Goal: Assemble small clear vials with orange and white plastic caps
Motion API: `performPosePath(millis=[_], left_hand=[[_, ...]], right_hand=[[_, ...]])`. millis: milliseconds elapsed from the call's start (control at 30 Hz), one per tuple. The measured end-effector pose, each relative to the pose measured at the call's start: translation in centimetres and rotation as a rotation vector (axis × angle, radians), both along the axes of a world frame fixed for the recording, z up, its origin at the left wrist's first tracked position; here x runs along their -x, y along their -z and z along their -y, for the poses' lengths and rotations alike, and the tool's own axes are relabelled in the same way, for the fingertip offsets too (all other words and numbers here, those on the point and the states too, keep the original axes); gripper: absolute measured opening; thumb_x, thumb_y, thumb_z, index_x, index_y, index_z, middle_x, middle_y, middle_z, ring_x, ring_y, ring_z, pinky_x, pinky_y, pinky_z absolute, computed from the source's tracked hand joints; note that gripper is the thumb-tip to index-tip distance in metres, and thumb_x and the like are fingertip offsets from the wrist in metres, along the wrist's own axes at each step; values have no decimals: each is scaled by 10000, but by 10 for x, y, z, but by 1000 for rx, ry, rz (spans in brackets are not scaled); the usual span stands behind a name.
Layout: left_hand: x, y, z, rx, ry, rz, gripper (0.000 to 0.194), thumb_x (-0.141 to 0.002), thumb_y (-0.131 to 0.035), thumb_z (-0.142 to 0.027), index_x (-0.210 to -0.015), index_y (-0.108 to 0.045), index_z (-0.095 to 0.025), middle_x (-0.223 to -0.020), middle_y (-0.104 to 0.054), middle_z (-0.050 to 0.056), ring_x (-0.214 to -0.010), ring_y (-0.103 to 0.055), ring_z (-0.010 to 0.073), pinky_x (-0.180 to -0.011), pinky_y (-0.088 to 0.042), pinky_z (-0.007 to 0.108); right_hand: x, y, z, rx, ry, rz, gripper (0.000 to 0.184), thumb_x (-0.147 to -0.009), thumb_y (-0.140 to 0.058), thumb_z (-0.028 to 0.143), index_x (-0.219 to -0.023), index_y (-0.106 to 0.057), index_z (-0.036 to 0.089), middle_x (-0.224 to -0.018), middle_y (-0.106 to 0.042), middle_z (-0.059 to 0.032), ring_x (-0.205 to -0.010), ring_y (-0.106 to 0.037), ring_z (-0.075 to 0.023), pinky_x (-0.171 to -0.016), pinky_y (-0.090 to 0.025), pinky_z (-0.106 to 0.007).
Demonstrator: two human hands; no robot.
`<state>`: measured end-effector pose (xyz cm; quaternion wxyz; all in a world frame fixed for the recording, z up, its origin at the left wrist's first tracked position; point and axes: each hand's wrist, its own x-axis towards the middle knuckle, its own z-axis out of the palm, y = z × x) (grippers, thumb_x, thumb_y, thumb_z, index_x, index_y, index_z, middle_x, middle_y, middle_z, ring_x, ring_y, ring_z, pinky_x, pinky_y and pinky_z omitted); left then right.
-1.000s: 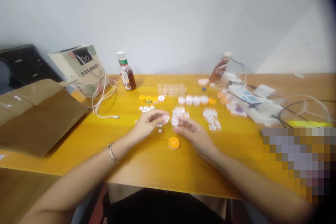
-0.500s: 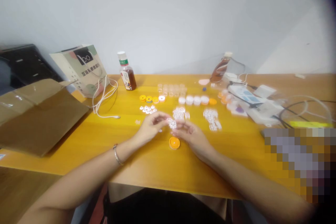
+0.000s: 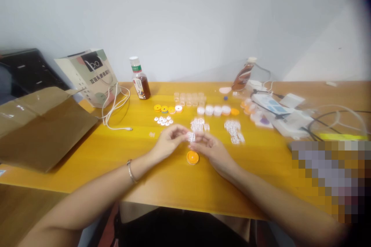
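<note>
At the near edge of the smooth orange wooden table [image 3: 87, 162], two bare forearms come in from below, the left one with a thin metal bangle [image 3: 131, 171] at the wrist. Left hand [image 3: 166, 143] and right hand [image 3: 213, 150] meet above the tabletop, fingertips pinched narrow from both sides on one small white perforated piece [image 3: 191, 136]; its exact shape is too blurred to make out. Just beneath the hands, touching neither, a round orange cap [image 3: 192, 157] lies flat on the wood.

Just beyond the fingers sits a loose pile of similar white pieces [image 3: 198, 125], with a second pile [image 3: 233, 131] to its right and a cluster of tiny white bits [image 3: 164, 120] to the left. Farther back runs a row of small discs: yellow-orange rings [image 3: 164, 109], then white round lids [image 3: 213, 110], and behind them clear little cups [image 3: 189, 98], faint against the table.

On the left a brown cardboard sheet [image 3: 43, 127] overhangs the edge, cut off by the frame. A white cable [image 3: 114, 108] loops by a printed paper bag [image 3: 89, 77]. A bottle [image 3: 140, 78] of dark liquid stands upright near the wall; another bottle [image 3: 242, 75] leans on the right, over a blurred heap of white boxes [image 3: 278, 114] and cords. The lower right corner is pixelated, hiding what lies there.
</note>
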<state>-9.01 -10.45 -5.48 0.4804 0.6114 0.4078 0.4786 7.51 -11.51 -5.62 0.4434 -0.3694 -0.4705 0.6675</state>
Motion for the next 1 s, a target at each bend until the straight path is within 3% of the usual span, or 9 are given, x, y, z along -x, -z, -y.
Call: performPosePath(millis=[267, 367, 567, 1000], left_hand=[[-4, 2, 3, -69, -37, -63, 187, -778, -598, -256, -930, -596, -146, -795, -593, 27, -698, -530, 102, -658, -425, 231], [-1, 1, 3, -183, -12, -181, 240, -810, -550, -219, -1042, -602, -185, -867, -578, 42, -776, -536, 125, -709, -432, 254], [6, 0, 0, -366, -26, -305, 206, -823, -519, -179, -991, -636, -193, -850, -553, 43, -780, -529, 127, -727, -441, 265], [1, 0, 2, -401, -43, -310, 183, -804, -553, -180, -956, -653, -201, -889, -555, 51, -849, -530, 146, -752, -446, 278]], right_hand=[[0, 0, 0, -11, 13, 20, 341, -585, -756, 240, -870, -572, 208, -723, -567, 44, -719, -616, -116, -769, -479, -292], [0, -1, 1, 4, 11, 26, 339, -583, -757, 238, -870, -576, 209, -717, -561, 50, -704, -615, -110, -752, -478, -281], [0, -1, 0, 28, 12, 1, 347, -577, -760, 221, -876, -585, 205, -715, -557, 57, -673, -605, -90, -736, -473, -265], [0, -2, 1, -18, -2, 27, 328, -590, -753, 244, -880, -603, 211, -721, -565, 44, -699, -624, -118, -747, -497, -287]])
